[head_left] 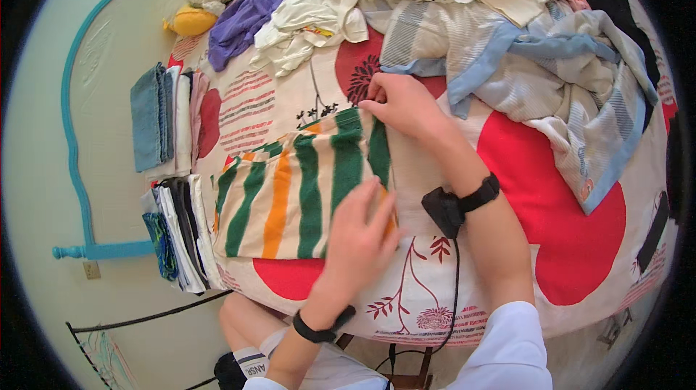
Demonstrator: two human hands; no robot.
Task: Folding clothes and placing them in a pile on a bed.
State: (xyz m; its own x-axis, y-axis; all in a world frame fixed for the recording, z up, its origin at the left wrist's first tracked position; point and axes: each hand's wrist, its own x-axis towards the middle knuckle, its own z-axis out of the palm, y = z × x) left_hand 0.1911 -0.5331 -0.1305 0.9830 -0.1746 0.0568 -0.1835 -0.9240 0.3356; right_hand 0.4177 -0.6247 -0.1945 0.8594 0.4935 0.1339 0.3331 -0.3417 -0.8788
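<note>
A cream garment with green and orange stripes lies folded on the patterned bed cover, its far edge bunched and wavy. My right hand is closed at its far right corner, thumb and fingers pinching the cloth there. Over the near right part of the garment is my left hand, fingers stretched and apart, slightly blurred. It seems to rest against the cloth, though its fingertips partly hide the fold beneath. Each wrist wears a black band, and the right one carries a black device with a cable.
Two stacks of folded clothes, one with blue denim, one black and white, stand along the left edge. Unfolded clothes, including a purple piece and white garment, lie at the back. A crumpled blue-edged blanket spreads at far right.
</note>
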